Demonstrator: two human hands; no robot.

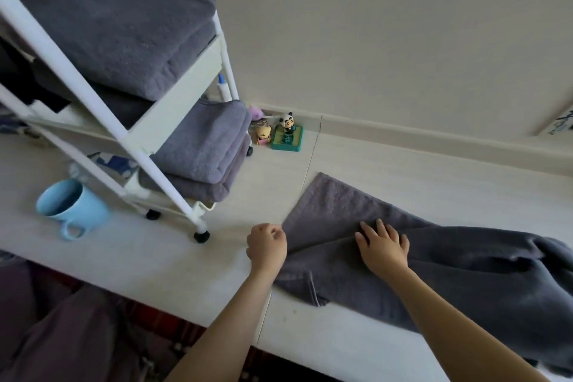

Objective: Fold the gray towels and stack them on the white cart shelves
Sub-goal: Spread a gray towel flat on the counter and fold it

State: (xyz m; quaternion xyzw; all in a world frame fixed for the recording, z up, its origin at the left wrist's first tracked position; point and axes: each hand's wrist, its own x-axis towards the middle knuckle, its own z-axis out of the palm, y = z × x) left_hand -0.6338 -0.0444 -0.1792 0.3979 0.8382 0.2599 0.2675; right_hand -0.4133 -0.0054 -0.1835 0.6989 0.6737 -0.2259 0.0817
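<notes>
A dark gray terry towel (pixel 387 260) lies on the pale table (pixel 155 257), its long axis running from a flat squared end near the wall corner toward the lower right, where it bunches into soft folds. The right hand (pixel 383 245) presses flat on it, fingers spread. The left hand (pixel 267 245) is curled at the towel's left edge; whether it pinches the cloth cannot be told. Folded gray towels (pixel 124 34) fill the white metal cart (pixel 93 102). A glossy blue mug (pixel 71 205) lies tipped beside it. No writing is legible.
</notes>
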